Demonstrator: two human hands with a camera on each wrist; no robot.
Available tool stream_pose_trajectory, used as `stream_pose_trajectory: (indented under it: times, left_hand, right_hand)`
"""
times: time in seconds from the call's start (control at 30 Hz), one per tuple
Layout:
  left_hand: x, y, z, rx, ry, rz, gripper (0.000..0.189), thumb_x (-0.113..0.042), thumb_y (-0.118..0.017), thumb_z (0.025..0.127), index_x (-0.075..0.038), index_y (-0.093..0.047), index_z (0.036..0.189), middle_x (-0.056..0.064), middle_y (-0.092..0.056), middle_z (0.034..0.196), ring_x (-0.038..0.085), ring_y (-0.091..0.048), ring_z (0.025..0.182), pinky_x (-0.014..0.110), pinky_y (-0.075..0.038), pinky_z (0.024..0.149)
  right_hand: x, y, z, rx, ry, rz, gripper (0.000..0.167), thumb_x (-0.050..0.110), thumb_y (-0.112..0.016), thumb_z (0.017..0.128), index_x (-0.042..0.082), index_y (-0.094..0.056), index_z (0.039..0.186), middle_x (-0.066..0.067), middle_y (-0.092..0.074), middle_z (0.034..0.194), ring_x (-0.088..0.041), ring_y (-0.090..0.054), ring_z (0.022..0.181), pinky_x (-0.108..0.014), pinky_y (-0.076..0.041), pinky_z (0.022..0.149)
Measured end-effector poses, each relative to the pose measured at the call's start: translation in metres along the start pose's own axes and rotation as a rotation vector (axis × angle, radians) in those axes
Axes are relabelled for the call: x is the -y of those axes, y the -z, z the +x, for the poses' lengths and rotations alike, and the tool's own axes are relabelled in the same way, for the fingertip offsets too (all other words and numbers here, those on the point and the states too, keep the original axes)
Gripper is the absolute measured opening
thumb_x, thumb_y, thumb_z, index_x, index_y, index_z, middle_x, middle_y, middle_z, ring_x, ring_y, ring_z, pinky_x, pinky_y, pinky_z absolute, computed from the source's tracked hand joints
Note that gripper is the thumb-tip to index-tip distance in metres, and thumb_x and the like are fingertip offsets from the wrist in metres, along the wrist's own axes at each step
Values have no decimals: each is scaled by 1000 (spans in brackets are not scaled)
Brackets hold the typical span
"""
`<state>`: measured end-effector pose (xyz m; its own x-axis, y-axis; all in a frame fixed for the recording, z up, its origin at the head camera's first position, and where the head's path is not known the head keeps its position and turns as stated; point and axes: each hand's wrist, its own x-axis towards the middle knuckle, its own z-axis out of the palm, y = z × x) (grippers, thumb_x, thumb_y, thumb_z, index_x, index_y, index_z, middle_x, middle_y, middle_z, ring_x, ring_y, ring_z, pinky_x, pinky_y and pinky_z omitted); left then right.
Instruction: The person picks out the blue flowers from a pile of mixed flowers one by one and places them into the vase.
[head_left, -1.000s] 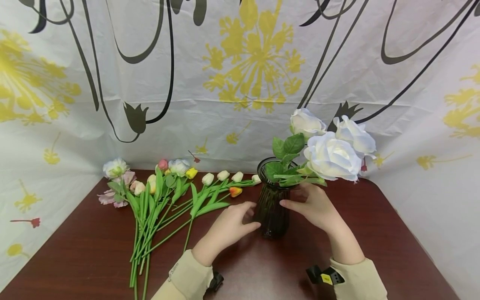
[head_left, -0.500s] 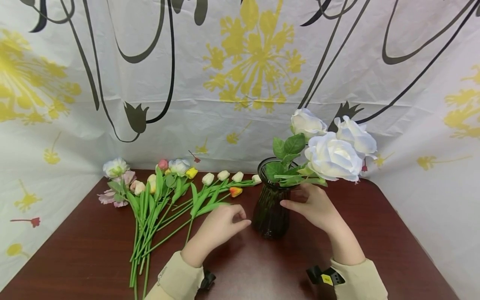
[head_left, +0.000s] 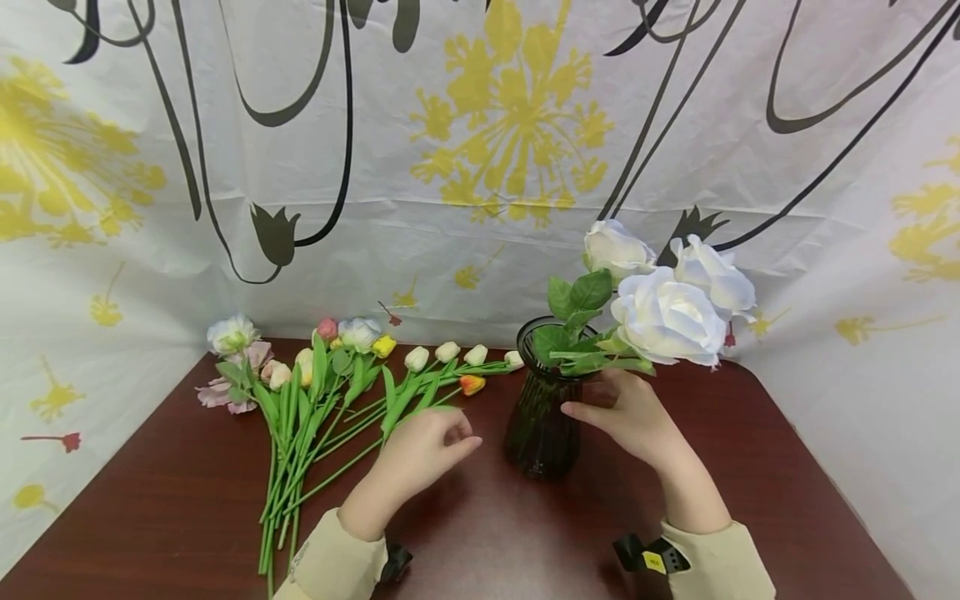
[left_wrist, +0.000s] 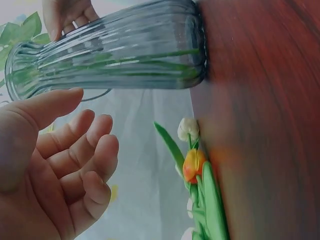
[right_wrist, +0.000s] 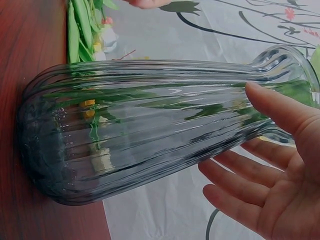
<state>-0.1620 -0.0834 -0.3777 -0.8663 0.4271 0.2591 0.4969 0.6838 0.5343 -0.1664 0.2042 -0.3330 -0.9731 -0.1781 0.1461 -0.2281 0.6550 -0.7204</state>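
"A patterned white cloth (head_left: pixel 420 267) hangs behind the dark red worktop (head_left: pixel 495 542). Where's the vase (head_left: pixel 543 425)?"

"Upright on it, to the right of the loose flowers (head_left: pixel 318 367), with white roses (head_left: pixel 667 317) leaning out."

"And the grip of each hand?"

"The left hand (head_left: pixel 423 446) is empty, fingers loosely curled, near the vase. The right hand (head_left: pixel 630 417) is at the vase's upper side, thumb and fingers apart; I can't tell how firmly they touch."

A reddish-brown table (head_left: pixel 480 542) bears an upright glass vase (head_left: pixel 543 433) and, left of it, long-stemmed flowers (head_left: pixel 303 408).
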Motion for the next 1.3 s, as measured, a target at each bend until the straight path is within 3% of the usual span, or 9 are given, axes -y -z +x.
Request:
stream_pose_trajectory:
  times: [0.33,0.6,0.93,1.17,1.3]
  left_hand:
    - [17,12,-16,-41,61,81,22,-28,-70,88,-22,-58,71,-14,-47,58,5,-41,50,25,-37,49]
    - [30,21,-25,-45,140,123,16,-28,-72,87,-22,-62,75,-17,-54,64,2,-47,54,26,-41,52]
    - [44,38,-35,-77,173,154,11,-27,-71,88,-16,-70,89,-11,-60,70,4,-51,55,29,-42,51]
    - [56,55,-38,-187,165,214,19,-23,-70,88,-8,-72,100,1,-69,87,17,-63,69,36,-49,57]
    - [62,66,-41,-261,201,252,22,-22,-70,88,-7,-72,102,6,-70,92,22,-64,71,39,-49,55]
  right_hand:
    - [2,1,-1,-10,12,-5,69,39,-74,83,-1,-49,134,-21,-59,120,-36,-59,108,-50,-49,85]
    - [3,1,-1,-8,12,-8,69,40,-74,83,0,-49,135,-21,-59,122,-37,-59,109,-50,-49,85]
    - [-1,0,0,-13,4,-19,71,40,-75,82,1,-49,135,-20,-59,121,-36,-59,109,-50,-49,86]
    - [2,1,-1,-5,1,-6,72,41,-74,83,0,-47,136,-22,-58,123,-38,-57,111,-51,-48,86]
    - [2,1,-2,-12,-5,-10,71,40,-74,83,-1,-48,135,-21,-58,122,-37,-58,110,-50,-48,86]
